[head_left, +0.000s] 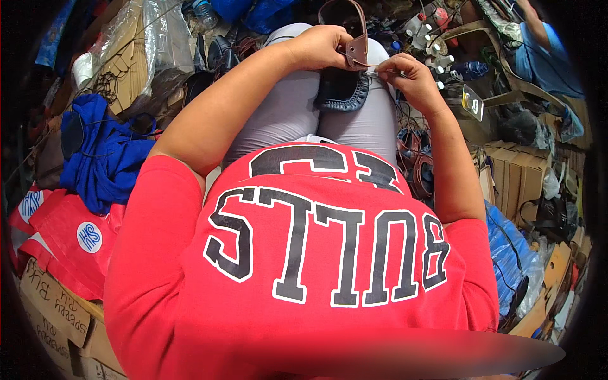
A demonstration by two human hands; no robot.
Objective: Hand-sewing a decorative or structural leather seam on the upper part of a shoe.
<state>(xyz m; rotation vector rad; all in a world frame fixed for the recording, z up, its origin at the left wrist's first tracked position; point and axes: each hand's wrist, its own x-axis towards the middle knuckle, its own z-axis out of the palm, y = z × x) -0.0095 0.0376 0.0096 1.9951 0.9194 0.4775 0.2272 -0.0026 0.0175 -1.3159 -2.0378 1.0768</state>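
Observation:
Above my lap, my left hand [324, 47] grips a brown leather shoe upper [358, 49], its fingers closed on the lower edge. The upper has small eyelets and a curved band looping upward. My right hand [408, 77] pinches a thin brown lace [372, 66] that runs to the upper's bottom corner. Just below both hands, a dark navy leather shoe piece [347, 94] with a puckered, stitched rim rests across my grey-trousered thighs. The upper and my left hand partly cover its top.
Blue cloth [104, 149] and a red bag [79, 237] lie at my left, above cardboard boxes [60, 310]. Small bottles [437, 60] crowd the far right, near a curved chair frame [506, 95]. Another person's blue clothing [544, 60] shows beyond. Cardboard [516, 171] and blue plastic [506, 253] are at right.

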